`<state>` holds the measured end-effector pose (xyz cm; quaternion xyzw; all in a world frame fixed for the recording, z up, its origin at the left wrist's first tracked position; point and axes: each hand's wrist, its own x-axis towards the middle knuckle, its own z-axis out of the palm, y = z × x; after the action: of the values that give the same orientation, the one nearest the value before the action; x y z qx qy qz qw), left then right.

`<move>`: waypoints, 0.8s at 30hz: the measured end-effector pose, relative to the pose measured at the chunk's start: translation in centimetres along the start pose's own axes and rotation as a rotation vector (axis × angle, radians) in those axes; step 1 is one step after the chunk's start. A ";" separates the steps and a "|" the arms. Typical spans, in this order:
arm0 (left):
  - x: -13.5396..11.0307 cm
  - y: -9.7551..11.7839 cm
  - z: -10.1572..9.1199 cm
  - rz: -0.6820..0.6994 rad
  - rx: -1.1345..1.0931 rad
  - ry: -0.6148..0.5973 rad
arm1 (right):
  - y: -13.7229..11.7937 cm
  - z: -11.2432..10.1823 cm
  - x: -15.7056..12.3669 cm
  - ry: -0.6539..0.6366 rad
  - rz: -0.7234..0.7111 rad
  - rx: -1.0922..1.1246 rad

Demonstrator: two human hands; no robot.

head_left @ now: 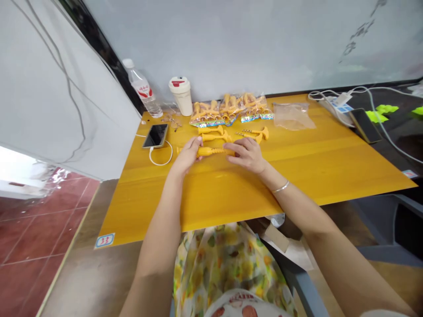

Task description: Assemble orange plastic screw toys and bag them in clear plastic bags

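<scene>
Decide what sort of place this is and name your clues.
Probably a small workroom for handwork rather than a kitchen: bags of yellow plastic parts line a yellow table, loose parts lie in front of them, and a charging phone sits nearby.

Head-worn view, forward and down onto the left hand [187,155] and right hand [246,155]

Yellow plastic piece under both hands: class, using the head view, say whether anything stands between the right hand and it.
Nothing visible does: the right hand already touches the yellow plastic piece at one end, and the left hand is on its other end.
</scene>
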<state>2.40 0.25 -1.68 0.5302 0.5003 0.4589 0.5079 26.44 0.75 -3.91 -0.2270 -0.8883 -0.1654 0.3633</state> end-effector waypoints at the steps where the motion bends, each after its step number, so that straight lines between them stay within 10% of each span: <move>1: 0.2 -0.2 -0.1 0.042 0.003 0.026 | -0.2 0.1 0.1 0.025 0.029 0.046; 8: 0.8 -1.1 0.1 0.189 0.116 0.138 | -1.4 1.2 0.3 0.187 0.452 0.382; 18: 0.9 -1.0 -0.8 0.117 0.166 0.127 | 0.1 -0.8 0.6 0.016 -0.045 0.013; 24: 2.5 -2.4 -6.2 0.170 0.236 0.633 | 2.8 -2.1 -1.1 0.167 0.356 0.085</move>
<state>-3.75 3.23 -3.78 0.4567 0.6366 0.5801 0.2226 29.75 1.85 -2.92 -0.3505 -0.8072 -0.0792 0.4684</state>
